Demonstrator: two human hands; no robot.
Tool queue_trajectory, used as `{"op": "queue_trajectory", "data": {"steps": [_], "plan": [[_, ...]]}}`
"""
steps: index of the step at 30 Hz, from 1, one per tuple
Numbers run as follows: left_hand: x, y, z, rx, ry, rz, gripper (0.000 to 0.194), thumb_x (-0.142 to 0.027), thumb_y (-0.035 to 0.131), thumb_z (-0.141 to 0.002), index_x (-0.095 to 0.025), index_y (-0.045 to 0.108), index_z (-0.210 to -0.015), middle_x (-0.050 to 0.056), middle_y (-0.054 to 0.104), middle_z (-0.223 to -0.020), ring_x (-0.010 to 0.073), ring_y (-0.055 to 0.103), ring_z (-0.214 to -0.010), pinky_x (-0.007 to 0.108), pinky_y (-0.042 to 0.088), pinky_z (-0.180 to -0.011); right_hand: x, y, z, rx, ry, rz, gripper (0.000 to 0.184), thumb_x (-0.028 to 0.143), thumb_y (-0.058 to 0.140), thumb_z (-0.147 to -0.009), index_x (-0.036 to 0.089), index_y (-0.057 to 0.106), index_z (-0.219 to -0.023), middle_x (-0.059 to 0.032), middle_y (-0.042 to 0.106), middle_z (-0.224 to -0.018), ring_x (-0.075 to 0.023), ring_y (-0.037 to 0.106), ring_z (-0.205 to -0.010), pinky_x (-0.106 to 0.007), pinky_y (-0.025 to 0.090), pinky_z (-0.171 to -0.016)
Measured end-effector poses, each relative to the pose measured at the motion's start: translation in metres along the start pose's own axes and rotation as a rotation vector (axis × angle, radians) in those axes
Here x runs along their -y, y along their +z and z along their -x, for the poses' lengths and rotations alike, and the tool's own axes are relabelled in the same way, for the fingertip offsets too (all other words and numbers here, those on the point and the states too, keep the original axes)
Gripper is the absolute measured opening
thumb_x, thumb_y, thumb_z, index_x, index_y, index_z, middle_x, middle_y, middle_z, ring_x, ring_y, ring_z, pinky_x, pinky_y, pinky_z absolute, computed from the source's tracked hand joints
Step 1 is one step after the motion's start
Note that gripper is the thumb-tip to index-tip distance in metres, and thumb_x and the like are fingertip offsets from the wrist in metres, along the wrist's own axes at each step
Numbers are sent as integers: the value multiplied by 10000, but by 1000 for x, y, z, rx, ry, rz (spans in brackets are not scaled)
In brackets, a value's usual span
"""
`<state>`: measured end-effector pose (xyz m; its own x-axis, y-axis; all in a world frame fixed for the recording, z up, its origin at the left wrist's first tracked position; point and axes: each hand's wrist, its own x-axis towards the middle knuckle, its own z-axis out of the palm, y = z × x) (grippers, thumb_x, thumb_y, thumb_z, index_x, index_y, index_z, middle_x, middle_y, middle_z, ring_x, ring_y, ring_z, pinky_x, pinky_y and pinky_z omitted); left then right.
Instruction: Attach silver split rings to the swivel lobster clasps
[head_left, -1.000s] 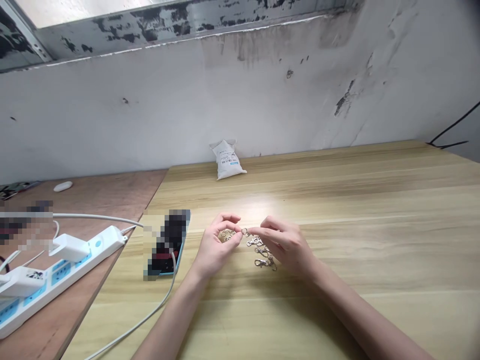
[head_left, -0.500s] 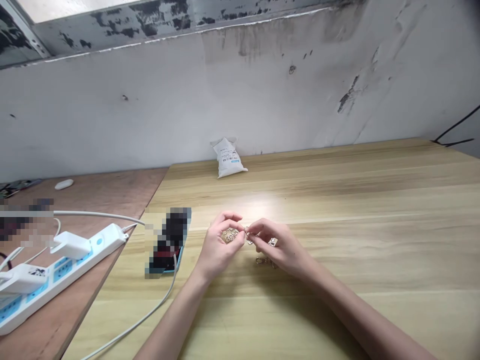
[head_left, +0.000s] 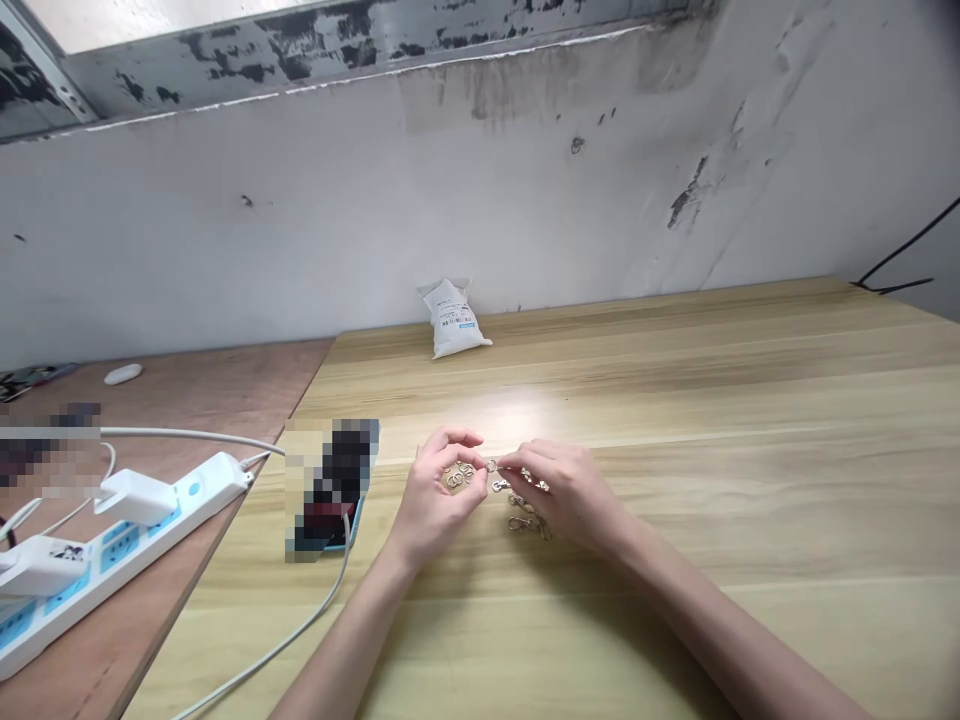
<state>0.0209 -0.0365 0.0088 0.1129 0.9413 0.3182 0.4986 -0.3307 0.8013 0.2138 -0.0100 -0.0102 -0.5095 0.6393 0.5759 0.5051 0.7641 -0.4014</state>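
Note:
My right hand [head_left: 562,495] pinches a small silver metal ring [head_left: 491,466] between thumb and forefinger, close to my left hand. My left hand [head_left: 439,495] is curled, fingertips just above a few small metal rings [head_left: 459,476]. Whether it grips any of them, I cannot tell. Several silver lobster clasps [head_left: 525,520] lie on the light wooden table [head_left: 675,420], partly hidden under my right hand.
A white sealed packet [head_left: 452,320] stands at the table's far edge by a stained wall. To the left lie a blurred phone in a blue case [head_left: 334,490], a white cable [head_left: 285,630], and a white power strip [head_left: 120,530] on a lower reddish board.
My right hand has shifted slightly back from the clasps, showing more of them. The pinched ring stays between my hands.

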Motion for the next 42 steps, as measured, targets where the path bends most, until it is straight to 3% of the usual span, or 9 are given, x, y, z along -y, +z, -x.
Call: {"op": "queue_trajectory", "data": {"steps": [9, 18, 27, 32, 36, 42], "plan": [[-1, -2, -1, -11, -20, 21, 63, -182, 616, -797, -212, 642, -748, 58, 630, -1078, 239, 584, -1083, 461, 420, -998, -8, -8, 0, -7, 28, -85, 237, 286, 516, -977, 204, 716, -882, -15, 657, -649, -121, 538, -573, -243, 343, -547], [0, 2, -1, 4, -46, 67, 69, -199, 623, -806, -212, 655, -746, 63, 641, -1046, 236, 599, -1069, 457, 427, -1005, -4, -4, 2, -116, -108, 76, 255, 226, 468, -995, 190, 720, -989, -4, 628, -562, -120, 458, -510, -261, 321, -513], [2, -1, -4, 54, -63, 151, 95, -233, 617, -821, -201, 657, -741, 62, 652, -1013, 211, 625, -996, 404, 478, -937, -2, -8, 4, -125, -257, 275, 263, 118, 496, -958, 196, 667, -1141, 0, 647, -624, -125, 498, -564, -280, 319, -542], [5, -4, -5, 137, -89, 173, 111, -252, 606, -842, -201, 657, -757, 52, 663, -1012, 200, 626, -995, 363, 472, -917, 12, -10, 1, -110, -310, 255, 308, 65, 471, -940, 169, 644, -1173, -26, 702, -752, -139, 546, -616, -279, 361, -549], [5, -5, -5, 170, -94, 182, 109, -252, 602, -848, -193, 649, -769, 62, 645, -1035, 204, 611, -1007, 349, 466, -907, 21, -8, -2, -77, -286, 219, 263, 64, 454, -942, 166, 657, -1076, -48, 725, -853, -144, 599, -684, -264, 402, -578], [4, -3, -5, 187, -93, 145, 97, -232, 609, -844, -192, 633, -759, 53, 634, -1035, 206, 597, -1020, 361, 432, -960, 20, 3, -2, -173, -205, 85, 172, 109, 498, -936, 194, 647, -927, -4, 673, -730, -101, 590, -610, -225, 415, -562]]}}
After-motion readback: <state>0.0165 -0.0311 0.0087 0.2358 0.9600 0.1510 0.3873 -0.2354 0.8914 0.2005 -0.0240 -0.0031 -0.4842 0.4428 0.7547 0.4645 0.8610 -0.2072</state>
